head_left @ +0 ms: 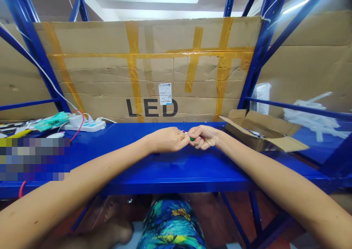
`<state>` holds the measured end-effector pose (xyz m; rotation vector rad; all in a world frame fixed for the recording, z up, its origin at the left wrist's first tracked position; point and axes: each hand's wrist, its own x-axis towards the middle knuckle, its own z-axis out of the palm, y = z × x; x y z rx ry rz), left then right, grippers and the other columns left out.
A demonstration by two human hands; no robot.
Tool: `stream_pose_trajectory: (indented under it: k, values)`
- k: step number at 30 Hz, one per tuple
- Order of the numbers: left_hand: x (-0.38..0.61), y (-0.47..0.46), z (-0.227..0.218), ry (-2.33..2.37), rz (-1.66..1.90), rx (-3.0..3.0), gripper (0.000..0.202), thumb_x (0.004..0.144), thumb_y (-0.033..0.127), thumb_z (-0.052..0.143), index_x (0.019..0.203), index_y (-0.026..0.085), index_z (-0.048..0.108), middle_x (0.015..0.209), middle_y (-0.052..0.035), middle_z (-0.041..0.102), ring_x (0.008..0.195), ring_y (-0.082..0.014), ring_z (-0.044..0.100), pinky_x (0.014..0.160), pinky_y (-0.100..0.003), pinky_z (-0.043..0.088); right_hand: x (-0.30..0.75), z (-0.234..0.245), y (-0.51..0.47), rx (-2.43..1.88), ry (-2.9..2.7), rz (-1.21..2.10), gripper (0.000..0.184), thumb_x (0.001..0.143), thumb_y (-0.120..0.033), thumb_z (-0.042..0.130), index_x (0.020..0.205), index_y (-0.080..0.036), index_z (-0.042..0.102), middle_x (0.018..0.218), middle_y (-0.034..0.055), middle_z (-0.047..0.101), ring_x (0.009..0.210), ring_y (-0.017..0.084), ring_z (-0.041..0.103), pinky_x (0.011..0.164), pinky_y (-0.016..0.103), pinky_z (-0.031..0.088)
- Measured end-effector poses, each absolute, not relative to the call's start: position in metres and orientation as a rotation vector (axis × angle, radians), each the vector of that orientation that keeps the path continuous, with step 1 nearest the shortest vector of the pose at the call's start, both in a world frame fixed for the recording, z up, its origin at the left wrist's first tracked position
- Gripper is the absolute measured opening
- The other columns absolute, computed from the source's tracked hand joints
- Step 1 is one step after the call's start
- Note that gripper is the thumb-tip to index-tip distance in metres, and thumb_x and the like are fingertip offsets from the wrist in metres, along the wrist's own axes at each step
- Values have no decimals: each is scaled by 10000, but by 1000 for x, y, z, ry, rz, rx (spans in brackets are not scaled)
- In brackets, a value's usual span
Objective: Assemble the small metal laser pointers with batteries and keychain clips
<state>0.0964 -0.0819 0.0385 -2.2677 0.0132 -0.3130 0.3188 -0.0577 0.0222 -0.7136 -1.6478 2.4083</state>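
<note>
Above the blue shelf, my two hands meet and touch at the fingertips. My left hand (172, 139), with a ring on one finger, is closed in a pinch. A small shiny metal piece (184, 132) shows at its fingertips. My right hand (203, 137) is also closed, its fingers curled around a small green item (192, 139) of which only a bit shows. Fingers hide most of both pieces, so I cannot tell their kind or whether they are joined.
An open cardboard box (264, 135) with shiny metal items stands at right. White tube-like pieces (316, 115) lie beyond it. A white power strip (90, 125) and a green packet (52, 121) are at left. A large taped carton (110, 73) forms the back, between blue posts.
</note>
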Motion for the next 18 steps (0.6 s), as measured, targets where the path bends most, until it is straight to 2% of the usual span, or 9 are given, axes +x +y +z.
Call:
stream_pose_trajectory:
  k: [6, 10, 14, 18]
  values:
    - [91, -72, 40, -56, -369, -2274, 252, 935, 80, 343, 818, 135, 559, 648, -72, 613, 598, -179, 597, 617, -313, 465, 314, 24, -61, -668, -1700, 2245, 190, 878, -268, 575, 808, -92, 568, 528, -93, 263, 443, 28, 104, 340, 101, 188]
    - [87, -64, 32, -265, -413, -2349, 226, 920, 68, 347, 882, 137, 558, 727, -72, 635, 650, -180, 612, 610, -295, 454, 309, 27, -67, -710, -1727, 2018, 224, 897, -303, 564, 845, -87, 593, 540, -67, 359, 438, 27, 147, 375, 134, 203]
    - [83, -61, 25, -446, -534, -2489, 214, 944, 98, 340, 975, 144, 547, 850, -74, 652, 777, -178, 636, 650, -274, 460, 303, 31, -76, -772, -1775, 1805, 293, 857, -390, 631, 863, -99, 601, 595, -41, 436, 442, 27, 197, 396, 168, 183]
    - [80, -60, 24, -527, -589, -2543, 203, 951, 137, 349, 932, 148, 551, 817, -69, 634, 732, -178, 618, 625, -277, 440, 296, 32, -83, -846, -1945, 1356, 308, 748, -376, 747, 875, -150, 581, 643, -41, 499, 489, 62, 386, 465, 212, 311]
